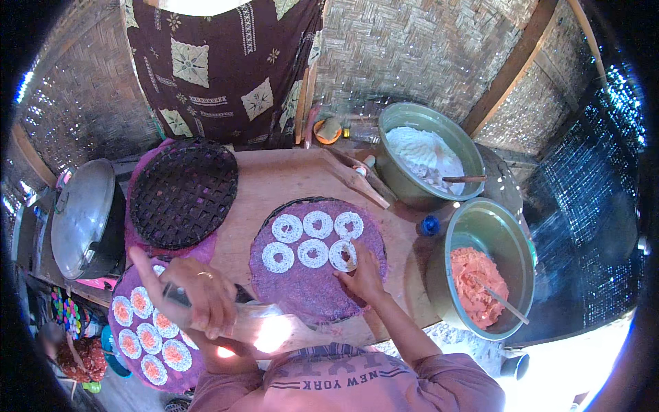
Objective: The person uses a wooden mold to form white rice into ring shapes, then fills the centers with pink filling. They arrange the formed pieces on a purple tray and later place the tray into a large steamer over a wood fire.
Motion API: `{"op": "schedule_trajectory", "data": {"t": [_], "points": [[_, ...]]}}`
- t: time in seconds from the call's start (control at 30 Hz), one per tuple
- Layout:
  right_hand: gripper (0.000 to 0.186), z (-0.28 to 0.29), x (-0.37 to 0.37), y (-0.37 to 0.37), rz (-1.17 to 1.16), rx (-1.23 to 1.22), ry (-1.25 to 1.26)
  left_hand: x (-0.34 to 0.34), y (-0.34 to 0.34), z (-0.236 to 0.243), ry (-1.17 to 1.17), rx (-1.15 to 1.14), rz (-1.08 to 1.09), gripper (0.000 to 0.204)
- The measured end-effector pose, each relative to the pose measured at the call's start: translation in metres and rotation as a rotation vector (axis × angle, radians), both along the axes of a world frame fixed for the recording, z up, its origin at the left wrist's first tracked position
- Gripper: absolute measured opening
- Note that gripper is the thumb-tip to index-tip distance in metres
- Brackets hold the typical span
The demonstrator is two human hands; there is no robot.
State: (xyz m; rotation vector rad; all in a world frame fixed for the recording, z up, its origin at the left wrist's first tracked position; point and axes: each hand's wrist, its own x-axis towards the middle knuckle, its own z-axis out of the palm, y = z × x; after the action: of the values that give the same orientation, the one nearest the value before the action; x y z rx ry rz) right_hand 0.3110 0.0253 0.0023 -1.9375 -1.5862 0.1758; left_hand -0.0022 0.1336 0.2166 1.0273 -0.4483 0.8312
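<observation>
A round tray covered with purple cloth (309, 288) lies in front of me on the wooden table (274, 178). Several white dough rings (313, 253) sit on it in two rows. My right hand (362, 275) rests on the cloth, its fingertips at the lower right ring (342, 255). My left hand (195, 292) hovers left of the tray, closed around a small shiny metal tool (176, 295). Below it lies a second purple tray (137, 343) with several white rings filled with orange paste.
A black lattice rack (184, 192) lies at the table's left. A green bowl of white dough (425, 154) with a wooden stick stands at the back right; a second green bowl (491, 264) holds orange paste and a spoon. A lidded metal pot (82, 216) is at far left.
</observation>
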Motion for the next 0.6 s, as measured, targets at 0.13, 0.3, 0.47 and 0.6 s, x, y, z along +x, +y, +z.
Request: {"op": "schedule_trajectory", "data": {"t": [0.13, 0.3, 0.47, 0.6], "points": [[0.081, 0.015, -0.005, -0.002, -0.021, -0.024, 0.097, -0.022, -0.012, -0.002, 0.019, -0.005, 0.119, 0.101], [0.081, 0.022, -0.055, -0.016, 0.058, 0.069, 0.043, -0.033, -0.031, -0.008, -0.056, -0.094, 0.17, 0.101], [0.084, 0.014, -0.109, -0.015, 0.277, -0.04, 0.001, -0.038, -0.039, -0.007, -0.146, -0.016, 0.07, 0.102], [0.085, 0.014, -0.122, -0.003, 0.245, -0.199, 0.008, -0.048, -0.045, -0.008, -0.105, -0.067, 0.092, 0.101]]}}
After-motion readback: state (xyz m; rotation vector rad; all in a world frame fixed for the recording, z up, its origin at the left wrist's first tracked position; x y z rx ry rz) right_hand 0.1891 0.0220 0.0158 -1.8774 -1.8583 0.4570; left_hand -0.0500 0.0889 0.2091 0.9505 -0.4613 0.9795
